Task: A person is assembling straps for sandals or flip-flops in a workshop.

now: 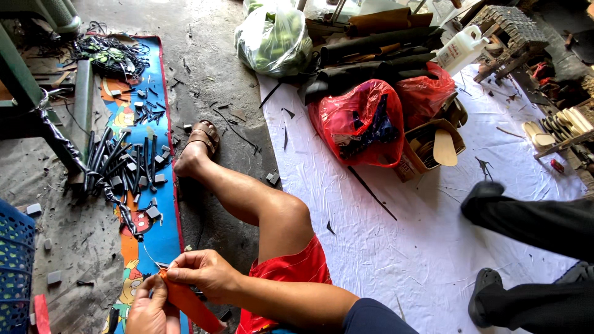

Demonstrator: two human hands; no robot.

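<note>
Left hand: the left hand sat at the bottom edge of the view, its fingers pinched on the lower end of an orange strip.
Right hand: the right hand came in from the right just above it, fingers clenched on the same strip's upper end, near its tip.
Orange strip: it ran slanting from the pinch down to the right, toward the bottom edge, over the near end of the cartoon mat and beside the red shorts.
Mat: a long blue and orange cartoon mat lay on the concrete floor, its red border edge running just left of the outstretched leg; black strips and small grey blocks were scattered over its middle.
Leg: the person's bare leg stretched up the gap between mat and white sheet, foot in a brown sandal.
Open room: the widest bare stretch was the white sheet's middle, between the knee and another person's dark trouser legs at the right edge.
Left edge: a blue basket cut the lower left corner; a green metal frame stood above it.
Far end: 2 red bags, a green-filled clear bag, dark rolled material and a white jug crowded the sheet's top edge.
</note>
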